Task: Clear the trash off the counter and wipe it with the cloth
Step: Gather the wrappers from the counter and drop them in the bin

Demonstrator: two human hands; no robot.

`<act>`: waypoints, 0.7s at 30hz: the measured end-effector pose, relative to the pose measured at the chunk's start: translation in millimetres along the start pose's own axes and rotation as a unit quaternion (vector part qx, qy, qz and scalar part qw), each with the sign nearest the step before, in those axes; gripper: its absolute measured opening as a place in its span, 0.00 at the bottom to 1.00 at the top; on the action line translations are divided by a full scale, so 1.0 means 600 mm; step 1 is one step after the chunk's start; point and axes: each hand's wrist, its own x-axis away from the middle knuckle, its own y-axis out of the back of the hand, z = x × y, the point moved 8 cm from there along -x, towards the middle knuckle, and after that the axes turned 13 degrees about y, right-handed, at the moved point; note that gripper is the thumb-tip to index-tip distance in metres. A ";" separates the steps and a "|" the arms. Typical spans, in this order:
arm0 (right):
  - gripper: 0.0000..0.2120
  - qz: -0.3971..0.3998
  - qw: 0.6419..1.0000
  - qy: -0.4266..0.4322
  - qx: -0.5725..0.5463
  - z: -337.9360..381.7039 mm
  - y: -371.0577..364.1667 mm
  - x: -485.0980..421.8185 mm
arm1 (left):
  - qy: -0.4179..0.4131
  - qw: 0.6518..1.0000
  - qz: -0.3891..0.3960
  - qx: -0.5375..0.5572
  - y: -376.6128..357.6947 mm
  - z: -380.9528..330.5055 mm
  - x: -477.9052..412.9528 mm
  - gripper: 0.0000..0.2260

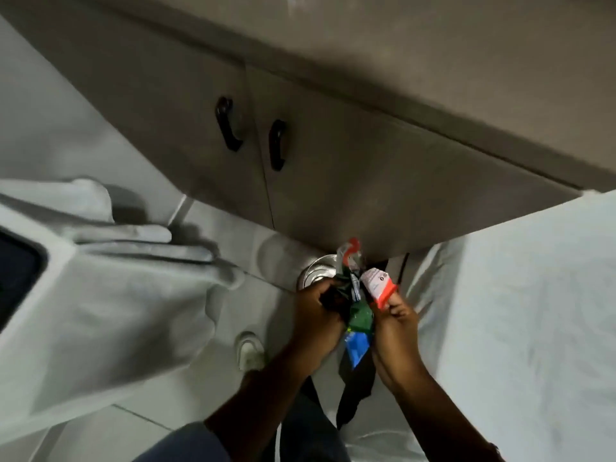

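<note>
Both hands hold a bunch of crumpled wrappers low in front of the counter. My left hand (316,311) is shut on dark and green wrappers (360,320), with a blue one (357,346) hanging below. My right hand (396,323) pinches a white and orange-red packet (378,283). A red and silver wrapper (350,256) sticks up from the bunch. Just beyond the hands a round metal bin (313,270) stands on the floor. The grey counter top (433,45) runs across the upper frame. No cloth is in view.
Cabinet doors with two black handles (228,128) sit under the counter. White sheets cover bulky things on the left (100,311) and right (533,311). A shoe (250,350) rests on the tiled floor. A black strap (353,398) dangles below the hands.
</note>
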 end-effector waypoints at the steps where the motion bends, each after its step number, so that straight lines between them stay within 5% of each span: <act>1: 0.11 -0.018 0.999 -0.031 0.032 -0.062 0.017 -0.016 | 0.042 0.999 -0.024 -0.020 -0.010 0.056 -0.038 0.07; 7: 0.07 -0.042 0.984 -0.098 0.142 -0.346 0.075 -0.152 | 0.143 0.983 -0.055 -0.101 -0.068 0.281 -0.254 0.11; 13: 0.11 0.043 0.905 -0.054 0.420 -0.514 0.123 -0.284 | 0.200 0.969 0.008 -0.143 -0.105 0.420 -0.393 0.19; 17: 0.15 -0.003 0.905 -0.062 0.420 -0.542 0.148 -0.336 | 0.251 0.962 0.069 -0.088 -0.112 0.464 -0.427 0.22; 21: 0.15 -0.050 0.922 -0.057 0.380 -0.491 0.171 -0.322 | 0.224 0.971 0.007 -0.085 -0.061 0.427 -0.390 0.21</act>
